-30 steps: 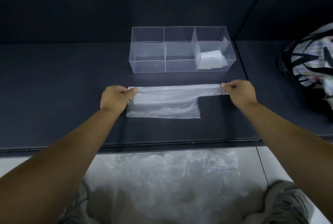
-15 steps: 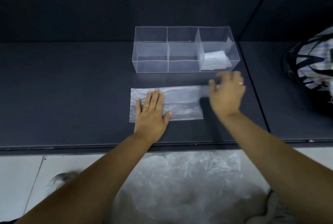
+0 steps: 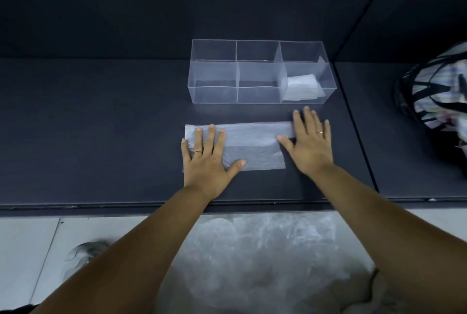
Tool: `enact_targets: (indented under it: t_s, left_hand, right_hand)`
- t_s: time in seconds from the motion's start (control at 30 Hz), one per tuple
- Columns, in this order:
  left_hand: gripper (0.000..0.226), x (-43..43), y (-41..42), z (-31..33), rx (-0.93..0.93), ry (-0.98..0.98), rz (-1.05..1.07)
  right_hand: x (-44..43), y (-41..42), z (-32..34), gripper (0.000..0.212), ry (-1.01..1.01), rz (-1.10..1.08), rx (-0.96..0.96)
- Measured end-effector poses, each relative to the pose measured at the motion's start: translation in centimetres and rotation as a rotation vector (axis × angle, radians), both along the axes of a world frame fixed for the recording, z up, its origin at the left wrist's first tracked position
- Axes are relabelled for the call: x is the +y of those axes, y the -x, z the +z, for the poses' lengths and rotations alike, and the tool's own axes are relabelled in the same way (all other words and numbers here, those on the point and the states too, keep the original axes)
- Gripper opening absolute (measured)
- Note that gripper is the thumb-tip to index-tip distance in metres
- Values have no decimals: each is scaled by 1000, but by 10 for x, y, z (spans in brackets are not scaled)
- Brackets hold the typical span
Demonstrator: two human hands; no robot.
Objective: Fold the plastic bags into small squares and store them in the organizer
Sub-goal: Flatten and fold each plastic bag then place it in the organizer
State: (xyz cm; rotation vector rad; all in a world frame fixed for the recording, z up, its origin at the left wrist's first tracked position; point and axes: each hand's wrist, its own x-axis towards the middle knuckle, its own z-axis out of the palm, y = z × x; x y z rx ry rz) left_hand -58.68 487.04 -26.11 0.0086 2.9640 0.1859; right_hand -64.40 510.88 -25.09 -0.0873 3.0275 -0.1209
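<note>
Now the right hand (image 3: 309, 144) has come down flat on the right end of the plastic bag (image 3: 252, 147), fingers spread. The left hand (image 3: 207, 154) still presses the left end, fingers straight. The bag lies just near the organizer (image 3: 214, 93), and looks ready to fold.

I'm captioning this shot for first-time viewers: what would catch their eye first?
At the centre, the left hand and right hand lie flat on a half-folded clear plastic bag on the dark table. Just behind it stands a clear divided organizer, with folded bags only in its rightmost compartment. A crumpled heap of plastic lies on the floor below the table's near edge.
</note>
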Motion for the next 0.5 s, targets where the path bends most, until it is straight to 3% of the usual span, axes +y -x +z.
enact_targets:
  t_s: [0.1,0.2,0.33,0.43,0.5]
  left_hand:
    - [94,0,4,5,-34,-17,-7]
    - [87,2,1,14,96,-48,-104]
    - [78,18,-19,18,138,-140,-343]
    - [78,24,-27,12,63,-172,-338]
    - [77,27,-27,14,75,-234,-280]
  right_hand:
    - [9,-12,19,68,129,-22,180]
    - [1,-41,31,34,397,139,193]
    - [-2,-69,23,23,477,85,85]
    - [-11,-67,24,7,544,0,108]
    - [-19,-62,25,5,476,40,93]
